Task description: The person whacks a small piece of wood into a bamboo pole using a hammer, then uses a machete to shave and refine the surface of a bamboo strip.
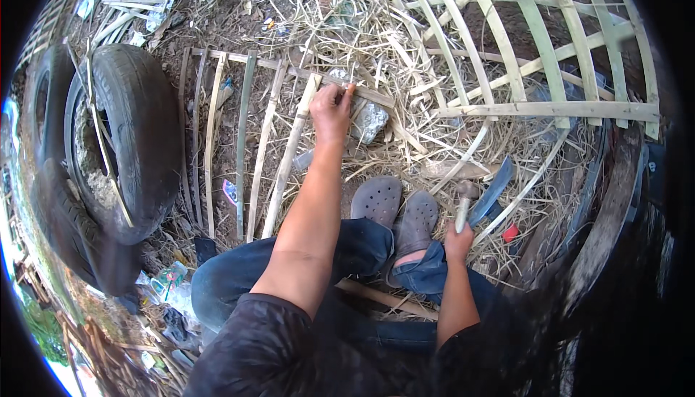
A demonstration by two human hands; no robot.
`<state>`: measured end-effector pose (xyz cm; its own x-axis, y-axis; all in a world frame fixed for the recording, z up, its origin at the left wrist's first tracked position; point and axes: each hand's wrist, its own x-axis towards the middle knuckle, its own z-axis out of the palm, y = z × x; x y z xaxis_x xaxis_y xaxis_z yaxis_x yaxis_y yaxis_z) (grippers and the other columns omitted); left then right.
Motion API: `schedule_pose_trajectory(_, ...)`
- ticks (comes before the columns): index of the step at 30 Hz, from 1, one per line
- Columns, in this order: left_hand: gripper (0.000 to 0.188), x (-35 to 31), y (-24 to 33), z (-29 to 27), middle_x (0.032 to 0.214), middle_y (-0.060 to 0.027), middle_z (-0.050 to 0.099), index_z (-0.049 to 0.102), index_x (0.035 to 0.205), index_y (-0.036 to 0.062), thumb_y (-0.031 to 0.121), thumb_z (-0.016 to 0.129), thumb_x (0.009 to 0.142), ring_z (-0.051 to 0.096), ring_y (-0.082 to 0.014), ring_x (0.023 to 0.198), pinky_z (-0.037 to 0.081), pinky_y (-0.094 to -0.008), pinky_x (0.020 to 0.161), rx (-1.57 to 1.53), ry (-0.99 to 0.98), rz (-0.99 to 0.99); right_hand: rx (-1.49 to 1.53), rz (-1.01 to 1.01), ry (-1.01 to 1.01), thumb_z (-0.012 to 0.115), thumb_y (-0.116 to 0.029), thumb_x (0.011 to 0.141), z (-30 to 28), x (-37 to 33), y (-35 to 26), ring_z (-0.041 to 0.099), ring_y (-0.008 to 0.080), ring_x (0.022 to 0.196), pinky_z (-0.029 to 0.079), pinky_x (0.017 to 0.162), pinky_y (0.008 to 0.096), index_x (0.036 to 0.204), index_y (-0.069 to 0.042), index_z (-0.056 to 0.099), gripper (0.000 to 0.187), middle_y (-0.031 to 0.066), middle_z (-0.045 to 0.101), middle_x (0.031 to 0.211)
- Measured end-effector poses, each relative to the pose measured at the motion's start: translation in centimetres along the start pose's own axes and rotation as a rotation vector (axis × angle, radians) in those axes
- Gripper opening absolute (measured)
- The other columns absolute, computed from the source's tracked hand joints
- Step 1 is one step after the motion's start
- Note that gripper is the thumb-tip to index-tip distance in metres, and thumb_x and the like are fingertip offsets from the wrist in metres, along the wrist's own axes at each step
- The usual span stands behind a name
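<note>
Pinching something too small to tell in the left grip (331,113), right at a slat (292,152) and crossbar (373,96), with a stone (370,123) below, seemingly for backing; clasping a hammer (462,209) by its handle in the right grip (458,243), leaving the head free

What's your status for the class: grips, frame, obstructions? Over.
Left grip closed at the crosspiece, contents unclear. Right grip holding hammer. Slat frame lying mostly left of the shoes. Machete beside hammer, possibly in the way.
</note>
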<state>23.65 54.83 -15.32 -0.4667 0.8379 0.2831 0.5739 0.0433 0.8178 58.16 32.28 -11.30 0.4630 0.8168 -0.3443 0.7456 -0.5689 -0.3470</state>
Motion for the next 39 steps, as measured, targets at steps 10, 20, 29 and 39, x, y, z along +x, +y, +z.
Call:
schedule_pose_trajectory(10, 0.031, 0.2, -0.4, 0.1, 0.056, -0.0094, 0.050, 0.052, 0.062, 0.0001, 0.012, 0.077, 0.076, 0.044, -0.0210, 0.048, 0.036, -0.0338, 0.047, -0.029, 0.013, 0.017, 0.413, -0.077, 0.182, 0.066, -0.013, 0.083, -7.2, 0.9, -3.3, 0.060, 0.0170, 0.069, 0.047, 0.067, 0.0316, 0.085, 0.003, 0.061, 0.017, 0.0090, 0.063, 0.075)
schedule_pose_trajectory(20, 0.031, 0.4, 0.4, 0.0, 0.055, -0.0101, 0.049, 0.050, 0.061, 0.0005, 0.010, 0.076, 0.075, 0.044, -0.0228, 0.047, 0.035, -0.0352, 0.047, -0.053, 0.034, 0.016, 0.391, -0.419, -0.550, 0.070, -0.018, 0.081, -3.9, 2.9, -23.2, 0.048, 0.0082, 0.055, 0.040, 0.051, 0.0298, 0.072, 0.002, 0.060, 0.024, 0.0027, 0.054, 0.057)
schedule_pose_trajectory(29, 0.022, 0.2, -0.2, -0.4, 0.064, -0.0131, 0.055, 0.051, 0.067, 0.0022, 0.005, 0.073, 0.070, 0.053, -0.0336, 0.063, 0.042, -0.0410, 0.061, -0.058, -0.026, -0.006, 0.443, -0.400, -0.730, 0.064, -0.013, 0.080, 0.6, 5.3, -28.8, 0.048, 0.0101, 0.050, 0.039, 0.048, 0.0307, 0.067, 0.001, 0.056, 0.021, 0.0035, 0.053, 0.054)
schedule_pose_trajectory(39, 0.014, 0.3, 0.1, -0.4, 0.064, -0.0149, 0.055, 0.052, 0.067, 0.0003, 0.000, 0.065, 0.063, 0.054, -0.0337, 0.062, 0.043, -0.0405, 0.059, -0.055, 0.019, 0.015, 0.416, -0.367, -0.723, 0.063, -0.013, 0.080, 2.1, 5.2, -28.3, 0.048, 0.0105, 0.050, 0.039, 0.048, 0.0310, 0.066, 0.001, 0.055, 0.022, 0.0043, 0.052, 0.053)
